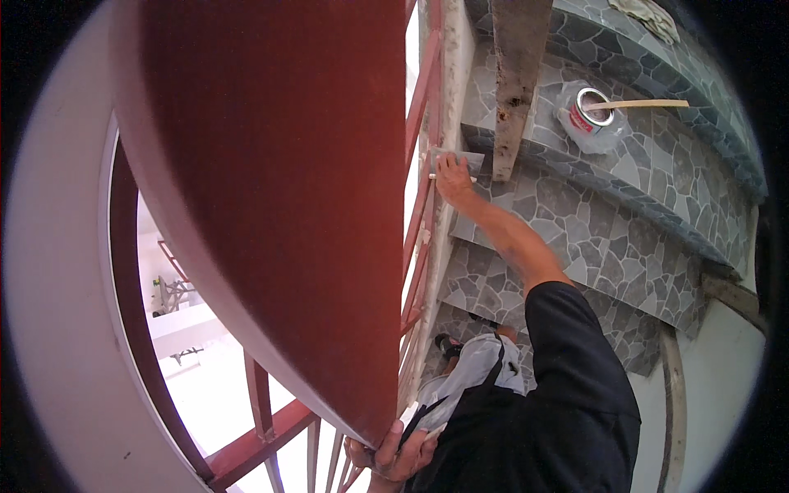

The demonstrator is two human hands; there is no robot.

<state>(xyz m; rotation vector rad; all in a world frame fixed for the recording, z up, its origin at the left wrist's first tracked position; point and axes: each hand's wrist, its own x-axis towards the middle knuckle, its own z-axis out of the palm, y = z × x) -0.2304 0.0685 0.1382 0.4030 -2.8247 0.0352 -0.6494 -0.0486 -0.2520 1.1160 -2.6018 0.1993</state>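
My right hand (454, 179) reaches forward to the red metal railing (421, 123) beside the stairs. Its fingers are closed on a flat grey scraper blade (471, 162), which lies close against the railing's pale side edge. At the bottom of the view, my left hand (396, 457) is closed near the lower tip of the wide dark-red handrail (288, 181). Pale, flat-looking edges show by its fingers, but I cannot make out what it grips. A tin can (593, 107) with pinkish-grey contents stands on a higher step, a wooden stick (641, 103) resting across it.
Grey stone-patterned stairs (567, 205) curve up on the right. Clear plastic (612, 141) lies under the can. A stained upright post (516, 90) stands near my right hand. A pale cloth (648, 18) lies on an upper step. Through the railing, a bright lower level (197, 361) shows.
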